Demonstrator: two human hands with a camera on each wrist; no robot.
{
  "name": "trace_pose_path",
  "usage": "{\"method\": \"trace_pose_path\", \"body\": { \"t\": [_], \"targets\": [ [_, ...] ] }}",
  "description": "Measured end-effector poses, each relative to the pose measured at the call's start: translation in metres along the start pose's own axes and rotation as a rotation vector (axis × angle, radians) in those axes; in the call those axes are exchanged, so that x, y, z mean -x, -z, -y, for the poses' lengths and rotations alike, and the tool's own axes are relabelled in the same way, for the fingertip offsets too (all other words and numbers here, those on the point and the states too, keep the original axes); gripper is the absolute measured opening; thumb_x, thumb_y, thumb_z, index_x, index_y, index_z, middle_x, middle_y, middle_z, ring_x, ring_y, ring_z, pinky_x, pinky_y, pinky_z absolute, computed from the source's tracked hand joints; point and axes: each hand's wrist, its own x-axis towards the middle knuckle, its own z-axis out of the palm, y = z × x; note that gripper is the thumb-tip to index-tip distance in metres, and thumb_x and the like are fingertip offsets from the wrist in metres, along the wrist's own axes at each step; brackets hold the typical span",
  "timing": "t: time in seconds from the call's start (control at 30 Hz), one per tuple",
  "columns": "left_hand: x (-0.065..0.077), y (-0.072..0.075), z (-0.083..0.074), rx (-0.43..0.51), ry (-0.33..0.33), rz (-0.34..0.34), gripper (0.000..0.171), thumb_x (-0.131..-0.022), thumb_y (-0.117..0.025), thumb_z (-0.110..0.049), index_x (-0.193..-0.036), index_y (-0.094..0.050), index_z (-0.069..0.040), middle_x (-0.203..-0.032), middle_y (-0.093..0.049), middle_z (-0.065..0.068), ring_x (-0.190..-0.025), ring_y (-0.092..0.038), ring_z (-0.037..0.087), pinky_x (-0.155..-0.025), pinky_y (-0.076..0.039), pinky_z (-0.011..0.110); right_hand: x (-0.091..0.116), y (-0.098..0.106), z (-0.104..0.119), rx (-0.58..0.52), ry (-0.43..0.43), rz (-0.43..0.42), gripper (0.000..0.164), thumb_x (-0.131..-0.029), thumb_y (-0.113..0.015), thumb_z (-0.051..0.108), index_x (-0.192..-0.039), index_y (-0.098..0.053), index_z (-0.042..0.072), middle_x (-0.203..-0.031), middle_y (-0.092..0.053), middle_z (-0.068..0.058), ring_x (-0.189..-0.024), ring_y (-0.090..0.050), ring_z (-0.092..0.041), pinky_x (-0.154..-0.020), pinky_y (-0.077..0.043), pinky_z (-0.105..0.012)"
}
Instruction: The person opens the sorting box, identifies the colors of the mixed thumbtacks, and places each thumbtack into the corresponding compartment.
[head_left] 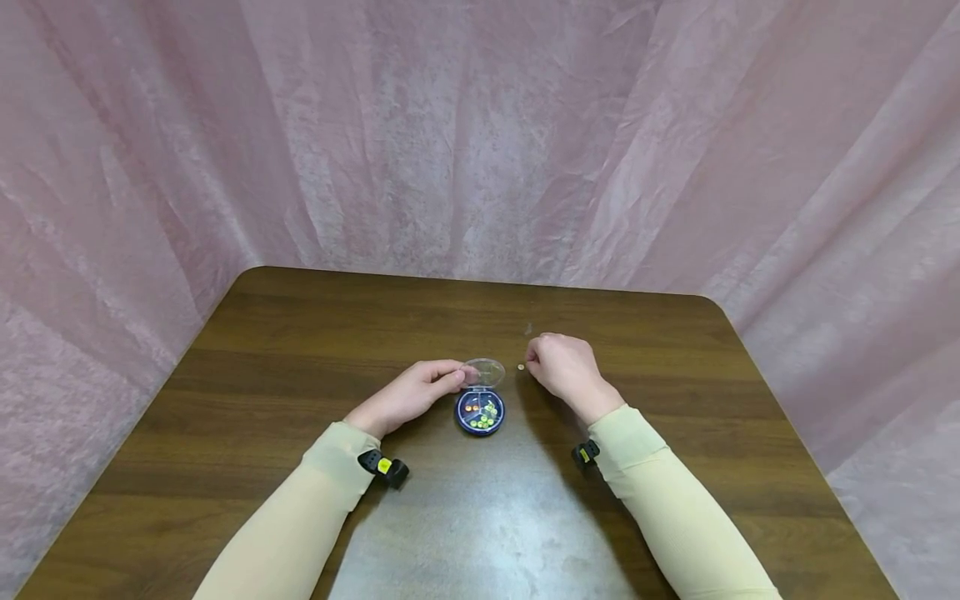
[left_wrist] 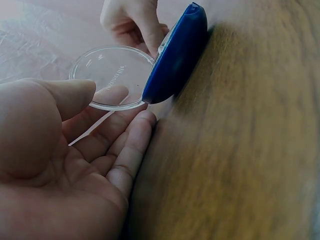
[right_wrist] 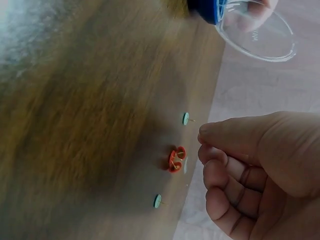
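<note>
My left hand (head_left: 408, 393) pinches the clear round lid (left_wrist: 117, 67) between thumb and fingers. The lid stands raised on its hinge behind a round blue case (head_left: 480, 432), which sits on the table. Dividers split the case; orange thumbtacks (head_left: 472, 408) lie in its left part, green ones (head_left: 484, 421) at the right and front. To the right, my right hand (head_left: 566, 367) hovers low with curled fingers, thumb against index finger, nothing visible between them. Close by its fingertips lie a green thumbtack (right_wrist: 186, 118), a cluster of red-orange thumbtacks (right_wrist: 176, 160) and another green thumbtack (right_wrist: 158, 201).
The brown wooden table (head_left: 315, 350) has rounded far corners. Pink curtains (head_left: 480, 150) hang behind it and at both sides. A single thumbtack (head_left: 521, 367) shows between the lid and the right hand in the head view. Each wrist wears a black camera strap (head_left: 384, 467).
</note>
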Motion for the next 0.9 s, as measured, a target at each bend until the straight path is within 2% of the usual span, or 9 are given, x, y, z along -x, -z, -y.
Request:
{"method": "trace_pose_path", "body": {
  "t": [0.23,0.9],
  "targets": [
    [0.001,-0.001,-0.005,-0.010,0.009,-0.003,0.033,-0.105,-0.051,-0.036,-0.130,-0.066,-0.021,-0.129,-0.065,-0.007,-0.122,-0.057,0.010,-0.104,-0.043,0.030,-0.009,-0.005,0.002,0.000,-0.002,0.042,0.016,-0.086,-0.069,0.021,-0.072,-0.065,0.026,-0.076,-0.062,0.010,-0.072,-0.060,-0.013,-0.061,-0.049,-0.038],
    [-0.001,0.000,-0.003,-0.016,0.005,-0.001,0.036,-0.105,-0.051,-0.036,-0.132,-0.066,-0.018,-0.131,-0.064,-0.004,-0.123,-0.057,0.010,-0.104,-0.042,0.030,-0.013,-0.013,0.003,0.031,0.008,0.016,0.022,-0.083,-0.066,0.016,-0.066,-0.060,0.026,-0.067,-0.058,0.010,-0.063,-0.057,-0.014,-0.054,-0.047,-0.038]
  ]
}}
